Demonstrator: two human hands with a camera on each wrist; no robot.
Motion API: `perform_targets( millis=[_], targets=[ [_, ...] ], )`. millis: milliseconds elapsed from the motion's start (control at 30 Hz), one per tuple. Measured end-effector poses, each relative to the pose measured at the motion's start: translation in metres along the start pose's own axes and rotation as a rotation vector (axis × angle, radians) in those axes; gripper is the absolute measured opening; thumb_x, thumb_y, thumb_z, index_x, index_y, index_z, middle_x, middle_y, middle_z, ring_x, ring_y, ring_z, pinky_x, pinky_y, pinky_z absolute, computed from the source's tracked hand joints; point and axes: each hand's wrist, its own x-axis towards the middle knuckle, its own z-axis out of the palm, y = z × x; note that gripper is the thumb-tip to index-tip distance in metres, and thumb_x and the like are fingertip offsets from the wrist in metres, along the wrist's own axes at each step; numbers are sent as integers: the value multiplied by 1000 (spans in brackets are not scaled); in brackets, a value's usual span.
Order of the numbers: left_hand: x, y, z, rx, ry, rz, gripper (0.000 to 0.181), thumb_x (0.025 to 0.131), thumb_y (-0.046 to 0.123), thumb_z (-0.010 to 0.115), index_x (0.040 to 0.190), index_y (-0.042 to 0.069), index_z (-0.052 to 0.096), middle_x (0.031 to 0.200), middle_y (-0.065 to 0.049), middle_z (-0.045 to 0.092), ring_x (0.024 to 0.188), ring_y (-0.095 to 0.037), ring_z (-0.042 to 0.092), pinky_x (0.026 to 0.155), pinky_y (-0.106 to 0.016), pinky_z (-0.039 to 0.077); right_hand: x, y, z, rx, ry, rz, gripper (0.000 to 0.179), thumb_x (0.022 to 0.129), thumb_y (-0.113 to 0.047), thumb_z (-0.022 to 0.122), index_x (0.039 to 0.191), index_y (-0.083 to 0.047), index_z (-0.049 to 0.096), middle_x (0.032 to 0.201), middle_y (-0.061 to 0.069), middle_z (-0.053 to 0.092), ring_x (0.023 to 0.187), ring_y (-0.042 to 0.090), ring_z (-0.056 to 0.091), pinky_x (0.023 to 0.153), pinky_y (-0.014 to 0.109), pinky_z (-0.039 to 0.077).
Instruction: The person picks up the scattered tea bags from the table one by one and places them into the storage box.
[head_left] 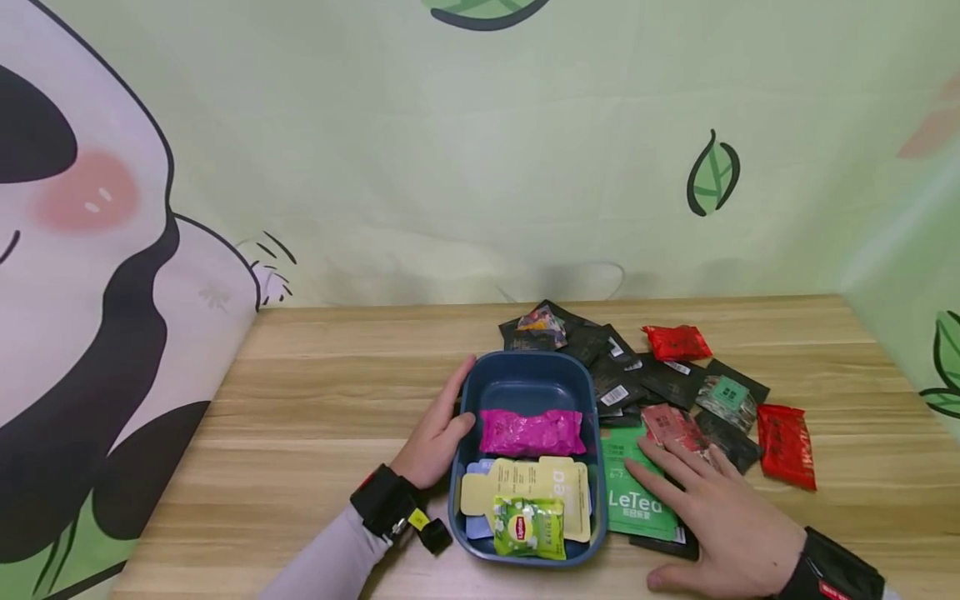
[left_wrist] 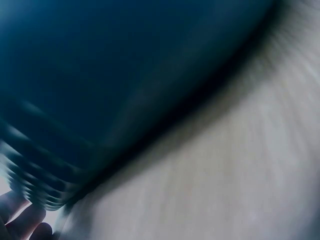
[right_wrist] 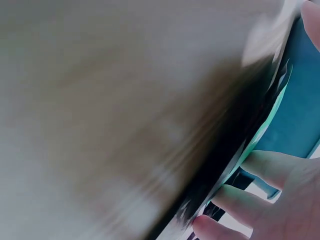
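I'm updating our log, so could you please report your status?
Left grip against blue bin. Right grip spread over green LeTea packet. Black packets lie around bin's far right corner.

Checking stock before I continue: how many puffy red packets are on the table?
2: one puffy red packet just beyond a black sachet, another at the right edge of the sachet pile. Others may be hidden under it.
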Motion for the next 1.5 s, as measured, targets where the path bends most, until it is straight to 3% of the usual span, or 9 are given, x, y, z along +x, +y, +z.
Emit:
perform_targets(
  millis=[300,533,700,1033,1233,1500],
  targets=[
    [-1,-2,-2,-9,-3,1,71,99,7,37,163,26,13,164,11,20,148,-13,24,117,-45,23,-16,9,0,-3,13,58,109,66,-91,47,152,-24,47,161,3,33,143,32,35,104,75,23],
    [-2,-3,-3,-20,1,-9,71,100,9,38,163,31,14,163,12,22,147,-12,26,116,-45,25,-3,-23,0,-120,180,241,118,65,-95,40,145,-10,54,144,13,51,124,37,52,100,66,37],
    [-2,-5,-1,-20,1,-1,71,100,8,38,163,31,14,163,12,23,147,-12,26,117,-45,25,9,-42,3,-217,208,334,130,60,-102,25,136,-1,58,126,18,59,103,38,57,87,64,46],
    [-1,-3,0,-3,-3,1,72,99,7,37,163,30,13,163,12,22,148,-12,24,117,-47,22,18,-55,6,-225,127,318,133,53,-105,21,134,-7,60,126,15,59,106,36,58,85,62,46],
    [-1,-2,0,1,-4,3,71,99,7,38,163,26,13,163,11,23,148,-12,24,117,-47,22,22,-54,4,-210,24,288,136,51,-106,16,139,-12,58,136,15,55,115,37,55,87,67,43],
    [0,-3,0,-1,-6,2,70,99,8,38,164,22,13,163,12,22,148,-11,24,117,-47,22,10,-31,-5,-116,-63,115,119,63,-97,40,150,-17,50,155,10,40,129,35,47,100,68,33]
  ],
)
